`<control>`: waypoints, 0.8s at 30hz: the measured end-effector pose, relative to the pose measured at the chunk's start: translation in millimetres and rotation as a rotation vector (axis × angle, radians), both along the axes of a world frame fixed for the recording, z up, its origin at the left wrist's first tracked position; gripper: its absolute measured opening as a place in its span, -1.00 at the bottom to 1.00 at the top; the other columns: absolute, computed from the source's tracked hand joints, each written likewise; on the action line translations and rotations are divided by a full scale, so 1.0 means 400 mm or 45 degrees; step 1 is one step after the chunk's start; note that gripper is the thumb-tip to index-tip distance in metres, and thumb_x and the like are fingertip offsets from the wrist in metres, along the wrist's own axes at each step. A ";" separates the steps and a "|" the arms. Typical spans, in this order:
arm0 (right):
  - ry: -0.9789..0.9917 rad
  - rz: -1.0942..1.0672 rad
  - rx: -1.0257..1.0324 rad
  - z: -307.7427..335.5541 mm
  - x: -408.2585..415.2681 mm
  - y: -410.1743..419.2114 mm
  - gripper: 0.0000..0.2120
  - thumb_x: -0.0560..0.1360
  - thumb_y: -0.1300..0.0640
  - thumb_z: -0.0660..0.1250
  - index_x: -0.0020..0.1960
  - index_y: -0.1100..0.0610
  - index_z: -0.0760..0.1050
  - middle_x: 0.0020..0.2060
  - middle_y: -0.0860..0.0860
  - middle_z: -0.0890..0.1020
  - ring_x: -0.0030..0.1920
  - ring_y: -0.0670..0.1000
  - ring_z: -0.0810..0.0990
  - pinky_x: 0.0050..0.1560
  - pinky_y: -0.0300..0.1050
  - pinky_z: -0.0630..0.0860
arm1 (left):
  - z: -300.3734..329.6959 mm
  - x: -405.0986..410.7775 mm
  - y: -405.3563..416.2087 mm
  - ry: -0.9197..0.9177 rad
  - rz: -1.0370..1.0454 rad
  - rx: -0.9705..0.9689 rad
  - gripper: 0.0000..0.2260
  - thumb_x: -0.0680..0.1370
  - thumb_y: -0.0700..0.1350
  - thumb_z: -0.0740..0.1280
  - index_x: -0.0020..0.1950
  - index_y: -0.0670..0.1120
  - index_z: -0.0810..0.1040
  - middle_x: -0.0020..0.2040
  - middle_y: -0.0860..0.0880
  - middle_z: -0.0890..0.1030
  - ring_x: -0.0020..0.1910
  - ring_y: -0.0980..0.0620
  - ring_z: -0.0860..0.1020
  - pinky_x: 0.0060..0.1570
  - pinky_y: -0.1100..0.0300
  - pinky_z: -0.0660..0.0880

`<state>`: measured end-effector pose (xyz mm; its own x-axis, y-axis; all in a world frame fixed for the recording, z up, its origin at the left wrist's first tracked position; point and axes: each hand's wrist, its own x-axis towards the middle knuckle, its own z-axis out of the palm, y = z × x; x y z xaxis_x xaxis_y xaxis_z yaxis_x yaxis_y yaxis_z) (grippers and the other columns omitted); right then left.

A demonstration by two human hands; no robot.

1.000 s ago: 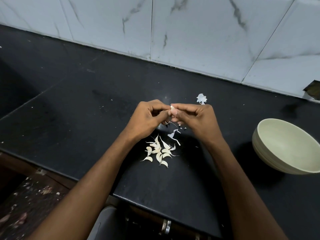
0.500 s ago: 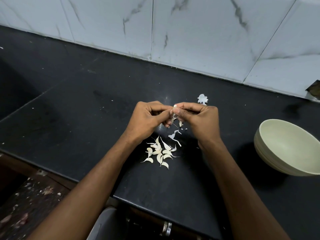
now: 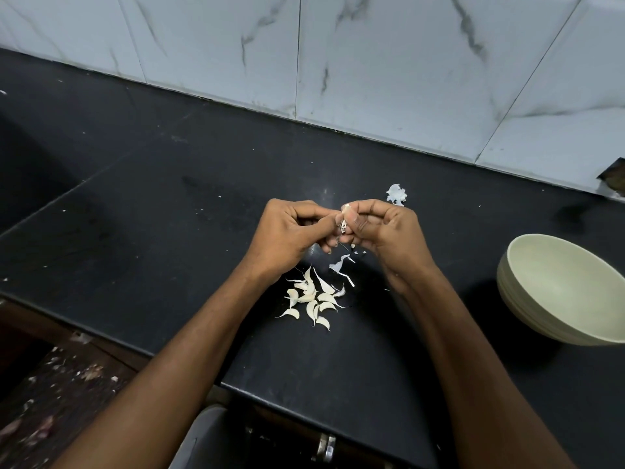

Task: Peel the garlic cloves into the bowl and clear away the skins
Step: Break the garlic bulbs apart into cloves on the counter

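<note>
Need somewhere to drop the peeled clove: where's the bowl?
In the head view, the bowl sits on the black counter at the far right, beyond the right hand.

Black stone countertop runs wide here, backing right up to the white marbled wall tiles at the far edge. Near its front edge sits a tight cluster of garlic cloves, pale and curved, touching and overlapping one another. Just beyond them, a few scraps of papery skin lie loose on the dark surface, thin strips and flakes. Farther back, near the middle, a bigger crumpled skin piece rests alone. Over at the right edge there's a pale green bowl, upright, well apart from the cloves. Tiny white specks dot the counter's left stretch.
</note>
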<state>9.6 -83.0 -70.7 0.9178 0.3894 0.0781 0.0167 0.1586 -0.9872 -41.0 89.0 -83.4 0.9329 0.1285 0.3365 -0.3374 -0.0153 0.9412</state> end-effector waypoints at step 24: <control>-0.253 -0.299 -0.203 0.010 0.027 -0.030 -0.82 0.66 0.16 0.38 0.14 0.27 0.63 -0.32 -0.01 0.65 -0.41 -0.11 0.46 -0.40 -0.23 0.44 | -0.029 0.023 0.042 0.032 0.386 0.760 -0.89 0.52 -0.22 0.50 -0.04 -0.02 0.76 -0.09 0.05 0.64 -0.13 0.18 0.59 -0.10 0.39 0.44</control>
